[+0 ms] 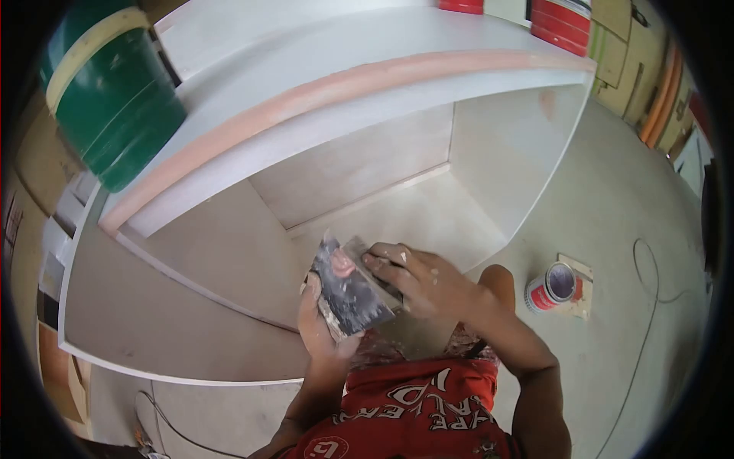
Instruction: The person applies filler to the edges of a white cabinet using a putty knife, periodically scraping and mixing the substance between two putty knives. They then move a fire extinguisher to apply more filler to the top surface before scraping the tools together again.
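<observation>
My left hand [312, 321] is closed around a dark, flat putty board [348, 298], which is tilted and smeared with white. A dab of pink putty [342, 263] lies near its upper edge. Gripped in my right hand [424, 281] is a putty knife [358, 249], its blade against or just over the board's right side; the exact contact is hard to tell. Both hands are in front of an open white cabinet [306, 57], whose top front edge carries a long pink filler strip [336, 80].
On the cabinet top stand a green bucket [126, 107] at the left and red containers [562, 29] at the right. An opened can [541, 297] is on the floor at my right, by a smeared board [582, 269]. A thin cable [648, 336] crosses the floor.
</observation>
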### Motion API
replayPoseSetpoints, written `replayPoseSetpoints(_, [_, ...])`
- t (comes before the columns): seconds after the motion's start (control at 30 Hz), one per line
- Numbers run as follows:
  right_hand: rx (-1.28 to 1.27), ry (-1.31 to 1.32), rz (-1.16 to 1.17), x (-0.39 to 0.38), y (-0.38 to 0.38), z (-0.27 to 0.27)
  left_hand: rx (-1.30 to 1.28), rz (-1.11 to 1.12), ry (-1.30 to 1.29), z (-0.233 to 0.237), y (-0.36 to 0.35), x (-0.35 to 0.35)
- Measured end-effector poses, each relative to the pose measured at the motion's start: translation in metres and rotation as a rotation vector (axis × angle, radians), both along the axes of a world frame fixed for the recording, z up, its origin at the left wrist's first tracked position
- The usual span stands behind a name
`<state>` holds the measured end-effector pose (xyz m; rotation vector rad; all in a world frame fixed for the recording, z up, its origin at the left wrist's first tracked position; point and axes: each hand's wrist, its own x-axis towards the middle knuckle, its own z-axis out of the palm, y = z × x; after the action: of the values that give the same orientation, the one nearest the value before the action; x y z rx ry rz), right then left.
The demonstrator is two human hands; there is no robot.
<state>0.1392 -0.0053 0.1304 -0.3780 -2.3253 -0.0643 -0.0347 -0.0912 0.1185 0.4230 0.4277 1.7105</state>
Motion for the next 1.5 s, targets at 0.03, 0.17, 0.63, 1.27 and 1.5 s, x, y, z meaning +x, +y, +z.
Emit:
replayPoseSetpoints(0.03, [0.0,0.006,-0.023,0.018,0.004,-0.002,0.0,-0.023,0.006,0.001,-0.002,0.006])
replayPoseSetpoints(0.17, [-0.026,-0.189,-0.292,0.101,0.022,0.024,0.092,-0.042,0.075,-0.005,0.006,0.027])
replayPoseSetpoints(0.63, [0.506,-0.423,-0.742,0.185,0.087,0.213,-0.054,-0.213,0.074,-0.08,0.048,0.059])
replayPoseSetpoints(1.27, [0.495,-0.337,-0.45,0.044,0.025,0.211,-0.038,-0.126,-0.056,-0.08,0.031,0.018])
replayPoseSetpoints(1.5, [0.547,-0.394,-0.482,0.031,0.02,0.217,-0.031,-0.122,-0.105,-0.079,0.023,0.009])
